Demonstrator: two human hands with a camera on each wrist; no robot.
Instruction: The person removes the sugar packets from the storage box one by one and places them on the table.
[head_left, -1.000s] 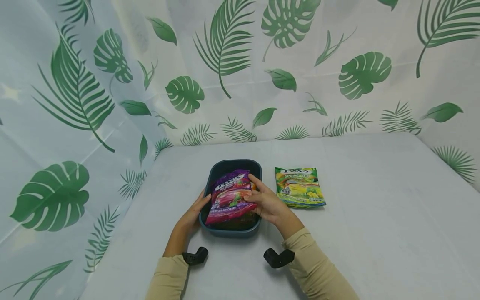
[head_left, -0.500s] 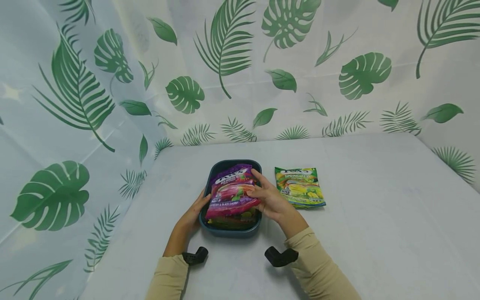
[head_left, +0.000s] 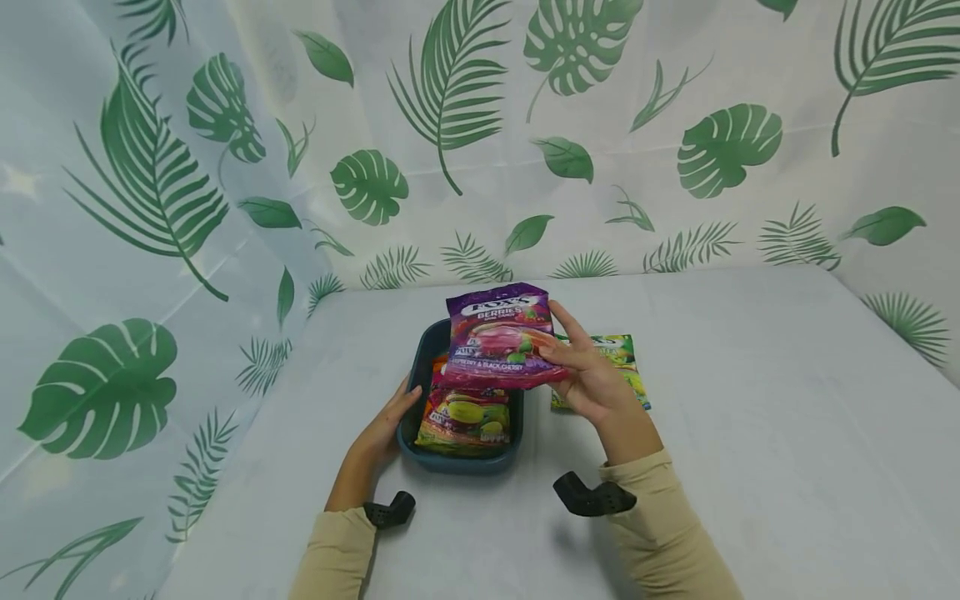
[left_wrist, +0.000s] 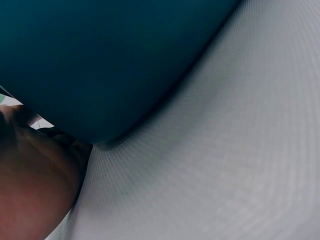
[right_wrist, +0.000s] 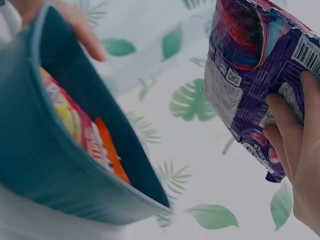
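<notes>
My right hand [head_left: 600, 387] pinches a purple bag of Fox's Berries candy [head_left: 495, 333] by its right edge, above the right part of a dark teal bin [head_left: 459, 464]. The bag's printed back, with a barcode, shows in the right wrist view. Inside the bin lies a colourful red, yellow and orange candy bag [head_left: 461, 421], its upper part hidden behind the purple one. My left hand [head_left: 382, 429] rests along the bin's left outer wall, thumb near the rim. Its palm [left_wrist: 40, 185] shows beside the bin wall in the left wrist view.
A green and yellow Spring Tea candy bag [head_left: 628, 362] lies on the white table right of the bin, partly covered by the right hand. Behind the table hangs a white cloth [head_left: 480, 167] printed with green leaves.
My right hand has lifted the purple candy bag up out of the bin and shifted it right, uncovering the colourful bag beneath. My left hand has stayed at the bin's left side.
</notes>
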